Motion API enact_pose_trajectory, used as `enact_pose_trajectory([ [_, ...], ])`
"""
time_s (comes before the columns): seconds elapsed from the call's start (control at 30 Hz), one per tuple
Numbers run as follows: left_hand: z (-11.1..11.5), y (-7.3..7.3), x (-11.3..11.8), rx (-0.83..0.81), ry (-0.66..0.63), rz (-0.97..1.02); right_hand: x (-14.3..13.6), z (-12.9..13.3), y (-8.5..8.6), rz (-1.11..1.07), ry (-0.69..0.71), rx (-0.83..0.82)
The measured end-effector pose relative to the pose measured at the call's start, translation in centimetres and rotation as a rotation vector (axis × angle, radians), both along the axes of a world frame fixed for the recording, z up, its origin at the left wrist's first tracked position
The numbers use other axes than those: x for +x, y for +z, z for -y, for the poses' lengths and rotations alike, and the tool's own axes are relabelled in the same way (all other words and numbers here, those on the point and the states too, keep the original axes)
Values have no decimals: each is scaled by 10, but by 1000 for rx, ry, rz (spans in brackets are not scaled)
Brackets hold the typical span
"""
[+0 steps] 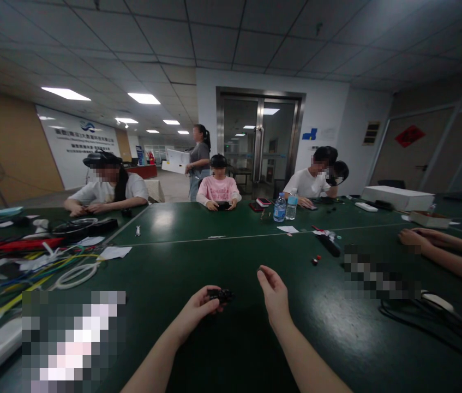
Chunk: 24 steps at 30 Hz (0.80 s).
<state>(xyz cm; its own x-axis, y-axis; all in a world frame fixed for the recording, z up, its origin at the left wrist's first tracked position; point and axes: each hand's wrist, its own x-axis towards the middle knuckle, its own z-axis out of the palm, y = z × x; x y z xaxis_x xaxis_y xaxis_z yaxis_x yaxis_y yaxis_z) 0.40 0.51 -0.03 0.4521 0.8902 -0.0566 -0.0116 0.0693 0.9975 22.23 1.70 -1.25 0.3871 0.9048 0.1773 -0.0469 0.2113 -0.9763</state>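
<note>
My left hand (201,304) is closed around one end of a small black object (223,296), whose kind I cannot make out. Its free end points right, above the dark green table (239,254). To the right and apart from it, my right hand (272,289) is raised with thumb and fingertips pinched together. A tiny dark spot shows at those fingertips, too small to name.
Cables (77,275) and tools crowd the left side. Two water bottles (285,206) stand ahead. A black cord (414,327) and another person's hands (414,238) are on the right. Several people sit or stand beyond.
</note>
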Motion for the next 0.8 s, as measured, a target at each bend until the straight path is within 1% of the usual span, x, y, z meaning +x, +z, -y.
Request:
enact_pose_trajectory([
  [0.17,0,-3,2,3,27,18,-4,3,4,33,46,2],
  [0.27,0,-4,2,6,23,23,-5,5,5,61,98,-23],
  [0.47,1,1,2,-7,2,29,-9,7,3,79,168,-32],
  [0.57,1,2,3,-26,-3,16,-12,9,6,79,207,-30],
  [0.8,1,0,3,1,-11,39,-25,19,15,194,415,-66],
])
